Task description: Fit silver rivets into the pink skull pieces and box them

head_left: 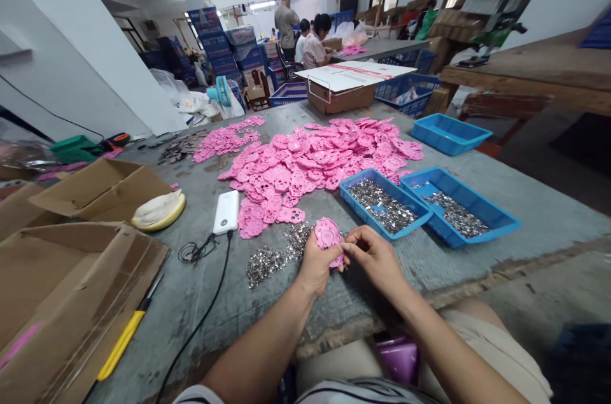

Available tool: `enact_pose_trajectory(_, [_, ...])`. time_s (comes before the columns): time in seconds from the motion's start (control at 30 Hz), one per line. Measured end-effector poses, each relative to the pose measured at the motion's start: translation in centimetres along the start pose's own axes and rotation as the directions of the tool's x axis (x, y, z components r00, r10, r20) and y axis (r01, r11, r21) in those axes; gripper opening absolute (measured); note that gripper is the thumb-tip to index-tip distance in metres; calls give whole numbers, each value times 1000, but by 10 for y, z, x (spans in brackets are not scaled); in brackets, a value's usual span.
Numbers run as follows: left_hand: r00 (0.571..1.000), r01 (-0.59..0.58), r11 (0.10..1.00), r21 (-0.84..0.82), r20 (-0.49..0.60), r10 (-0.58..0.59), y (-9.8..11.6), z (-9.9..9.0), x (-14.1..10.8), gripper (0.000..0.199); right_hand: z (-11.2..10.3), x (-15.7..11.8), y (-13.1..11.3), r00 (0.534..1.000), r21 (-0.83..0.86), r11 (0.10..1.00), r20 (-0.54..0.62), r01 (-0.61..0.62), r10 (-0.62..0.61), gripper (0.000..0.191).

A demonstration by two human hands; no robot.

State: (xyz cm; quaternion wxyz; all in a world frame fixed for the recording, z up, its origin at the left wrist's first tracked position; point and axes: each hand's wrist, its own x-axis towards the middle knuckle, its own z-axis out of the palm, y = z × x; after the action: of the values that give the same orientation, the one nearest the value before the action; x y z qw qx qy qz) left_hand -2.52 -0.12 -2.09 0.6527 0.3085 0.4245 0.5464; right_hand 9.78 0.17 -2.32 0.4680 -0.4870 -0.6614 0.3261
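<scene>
My left hand (pixel 316 261) is closed around a pink plastic part (pixel 328 235), holding it above the near side of the table. At the part's lower right edge, the fingers of my right hand (pixel 371 252) are pinched together; whatever sits between the fingertips is too small to make out. Beside my left hand lie small heaps of shiny metal pieces (pixel 265 266). Beyond both hands spreads a big pile of similar pink parts (pixel 305 159). A blue tray (pixel 420 221) of small metal pieces stands just past my right hand.
A second blue tray (pixel 513 224) holds more metal pieces; a third (pixel 451 148) stands behind. To the left are a white power bank (pixel 226 212) with a black cable, a fruit peel (pixel 160 210), cardboard boxes (pixel 114 188) and a yellow-handled tool (pixel 121 343). People work at the back.
</scene>
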Motion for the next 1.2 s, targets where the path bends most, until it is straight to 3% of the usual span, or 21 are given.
enact_pose_trajectory(0.17, [996, -44, 998, 33, -74, 46, -1, -1, 2, 46, 3, -3, -4, 993, -46, 994, -59, 95, -97, 18])
enact_pose_trajectory(0.43, [995, -67, 997, 43, -72, 70, -3, -2, 2, 49, 8, -2, 2, 999, 100, 995, -26, -26, 29, 22])
enact_pose_trajectory(0.53, [999, -36, 999, 7, -21, 37, -4, -3, 2, 51, 8, -1, 2, 998, 167, 984, -21, -61, 66, 24])
enact_pose_trajectory(0.63, [995, 37, 997, -70, 100, -29, -2, -6, 3, 52, 1, 1, 1, 993, 221, 968, 12, -121, 121, 21])
enact_pose_trajectory(0.83, [911, 227, 968, -106, 375, -173, 2, -12, 9, 46, -22, 9, -2, 990, 83, 994, 126, -73, 62, 16])
enact_pose_trajectory(1.2, [896, 129, 991, -38, 433, -100, -6, -14, 5, 61, -29, 7, -3, 930, -187, 980, 368, 71, 2, 17])
